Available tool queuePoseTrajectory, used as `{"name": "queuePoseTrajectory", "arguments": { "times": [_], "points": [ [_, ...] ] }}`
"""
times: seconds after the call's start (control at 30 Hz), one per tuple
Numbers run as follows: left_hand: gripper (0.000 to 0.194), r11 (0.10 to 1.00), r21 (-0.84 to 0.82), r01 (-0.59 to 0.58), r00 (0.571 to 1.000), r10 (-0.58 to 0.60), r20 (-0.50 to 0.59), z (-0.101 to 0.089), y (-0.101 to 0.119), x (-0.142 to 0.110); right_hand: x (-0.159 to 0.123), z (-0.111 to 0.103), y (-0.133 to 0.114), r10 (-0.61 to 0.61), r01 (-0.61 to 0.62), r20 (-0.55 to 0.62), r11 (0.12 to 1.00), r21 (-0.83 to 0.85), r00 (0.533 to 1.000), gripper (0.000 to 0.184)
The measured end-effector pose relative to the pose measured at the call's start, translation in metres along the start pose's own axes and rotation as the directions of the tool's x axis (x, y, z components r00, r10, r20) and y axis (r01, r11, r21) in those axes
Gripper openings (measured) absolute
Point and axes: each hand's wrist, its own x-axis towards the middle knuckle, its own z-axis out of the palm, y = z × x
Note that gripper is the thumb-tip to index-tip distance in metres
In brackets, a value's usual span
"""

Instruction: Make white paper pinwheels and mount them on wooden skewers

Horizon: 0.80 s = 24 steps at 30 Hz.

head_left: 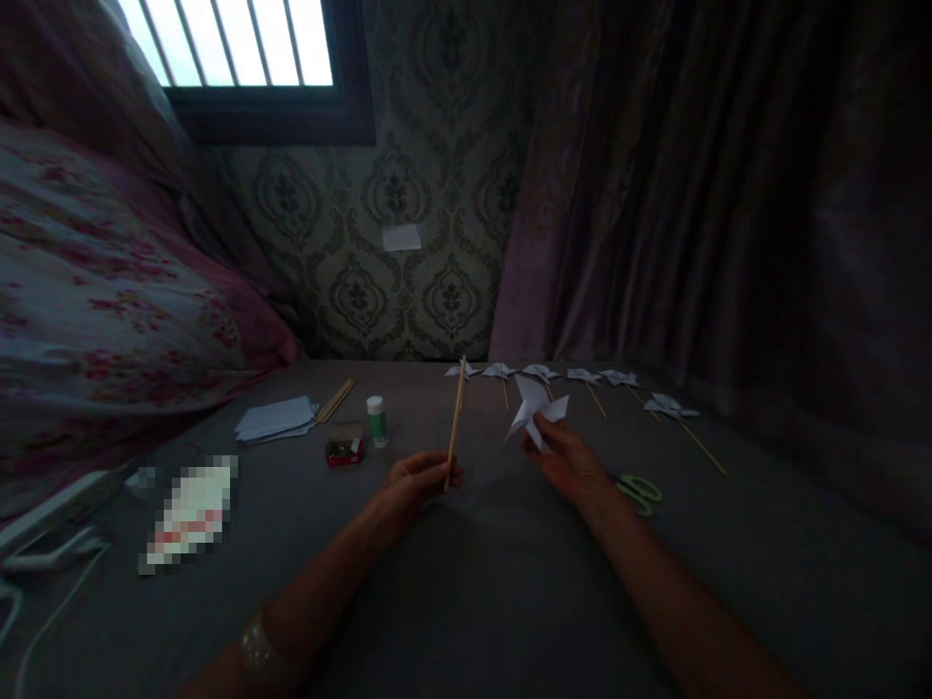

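My left hand point(420, 478) is closed around the lower end of a thin wooden stick point(457, 417), which stands nearly upright and leans slightly right. In my right hand point(568, 456), a white paper pinwheel point(537, 412) is pinched between thumb and fingers near its centre, its blades spread. Stick and pinwheel are apart from each other. Near my right wrist lie scissors with green handles point(641, 493), their blades mostly hidden behind the arm.
Several finished pinwheels on sticks point(582, 377) lie in a row at the back. To the left are folded white paper sheets point(277, 419), loose sticks point(336, 400), a glue stick point(377, 421), a small red box point(344, 449) and a power strip point(62, 510).
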Motion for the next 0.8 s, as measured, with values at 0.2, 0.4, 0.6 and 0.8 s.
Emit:
{"name": "queuePoseTrajectory", "arguments": {
  "times": [0.2, 0.4, 0.6, 0.8],
  "points": [
    [0.03, 1.0, -0.001, 0.011, 0.999, -0.011, 0.053, 0.007, 0.003, -0.009, 0.012, 0.016, -0.03, -0.015, 0.017, 0.137, 1.0, -0.014, 0.991, 0.025],
    [0.025, 0.999, -0.033, 0.019, 0.995, -0.015, 0.102, 0.011, 0.004, -0.014, 0.021, 0.045, -0.036, -0.06, 0.047, 0.263, 0.997, 0.055, 0.963, 0.019],
    [0.013, 0.992, -0.127, 0.015, 0.994, 0.0, 0.113, 0.011, 0.003, -0.013, 0.034, 0.062, -0.018, -0.057, 0.029, 0.382, 0.996, 0.079, 0.922, 0.016],
    [0.027, 0.99, -0.143, -0.016, 0.99, 0.036, 0.14, 0.011, 0.002, -0.013, 0.037, 0.065, -0.001, -0.038, -0.015, 0.385, 0.991, 0.133, 0.922, 0.022]
  ]
}}
